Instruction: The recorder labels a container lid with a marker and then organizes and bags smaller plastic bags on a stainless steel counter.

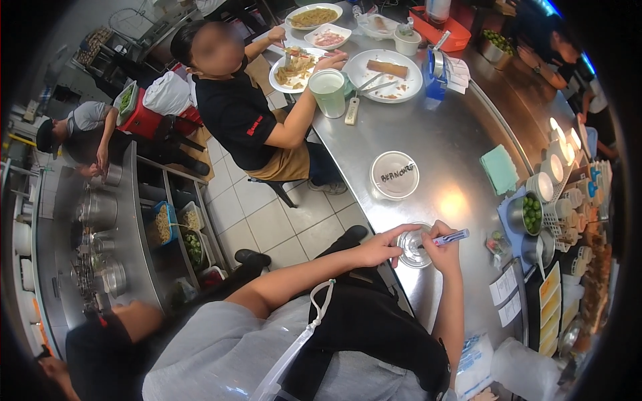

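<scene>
On the steel counter at the edge close to me is a clear round plastic container (413, 256), perhaps a cup or lid. The fingers of my left hand (380, 248) pinch its left rim. My right hand (444, 251) grips a marker pen (453, 236) with a pale purple barrel, its writing end down over the container; the tip itself is hidden by my fingers. A little farther off sits a round tub (394, 175) with a whitish lid and dark handwriting on it.
A seated person (241, 127) eats at the counter's far left, near plates of food (297, 70) and a green drink cup (328, 93). To my right are a folded green cloth (499, 170), a metal pot of limes (525, 212) and stacked white cups (539, 187). Another person (80, 137) works at left.
</scene>
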The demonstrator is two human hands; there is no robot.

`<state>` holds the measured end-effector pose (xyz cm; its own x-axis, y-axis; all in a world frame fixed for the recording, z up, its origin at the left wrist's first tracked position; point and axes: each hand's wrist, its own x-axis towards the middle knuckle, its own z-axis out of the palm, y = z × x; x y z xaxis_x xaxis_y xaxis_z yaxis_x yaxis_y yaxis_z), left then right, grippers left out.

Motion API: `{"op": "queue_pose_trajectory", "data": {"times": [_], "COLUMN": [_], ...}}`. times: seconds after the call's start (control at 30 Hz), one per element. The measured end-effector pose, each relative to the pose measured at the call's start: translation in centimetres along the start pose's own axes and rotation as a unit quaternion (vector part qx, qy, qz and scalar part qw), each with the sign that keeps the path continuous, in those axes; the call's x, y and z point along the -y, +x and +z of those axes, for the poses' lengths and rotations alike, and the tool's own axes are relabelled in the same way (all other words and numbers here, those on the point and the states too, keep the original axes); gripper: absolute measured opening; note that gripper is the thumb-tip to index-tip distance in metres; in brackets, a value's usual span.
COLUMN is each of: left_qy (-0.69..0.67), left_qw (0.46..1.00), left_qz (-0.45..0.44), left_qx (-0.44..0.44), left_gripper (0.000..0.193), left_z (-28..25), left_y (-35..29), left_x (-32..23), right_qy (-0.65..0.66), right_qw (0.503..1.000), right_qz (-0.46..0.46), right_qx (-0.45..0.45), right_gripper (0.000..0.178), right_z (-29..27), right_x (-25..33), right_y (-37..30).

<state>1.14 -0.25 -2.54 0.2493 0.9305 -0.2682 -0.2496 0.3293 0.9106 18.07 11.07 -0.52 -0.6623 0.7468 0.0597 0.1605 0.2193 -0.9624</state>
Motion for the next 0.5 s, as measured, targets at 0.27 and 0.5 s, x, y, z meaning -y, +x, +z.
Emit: {"op": "queue_pose_trajectory", "data": {"times": [0.27,0.5], "left_qy": [0.005,0.016], "left_qw": [1.0,1.0], "left_qz": [-0.002,0.002], "left_qx": [0.008,0.0], "left_gripper": [0.069,0.069], "left_z": [0.12,0.2], "left_y": [-0.08,-0.48], "left_x": [-0.47,-1.0], "right_qy": [-0.006,-0.015], "right_qw": [1.0,1.0], "right_qz": [-0.006,0.0], "right_qx": [-0.007,-0.02], "right_gripper": [0.029,0.03], "right_z": [0.01,0.26], "right_x": [-0.07,0.28], "right_y": [-0.02,-0.04]}}
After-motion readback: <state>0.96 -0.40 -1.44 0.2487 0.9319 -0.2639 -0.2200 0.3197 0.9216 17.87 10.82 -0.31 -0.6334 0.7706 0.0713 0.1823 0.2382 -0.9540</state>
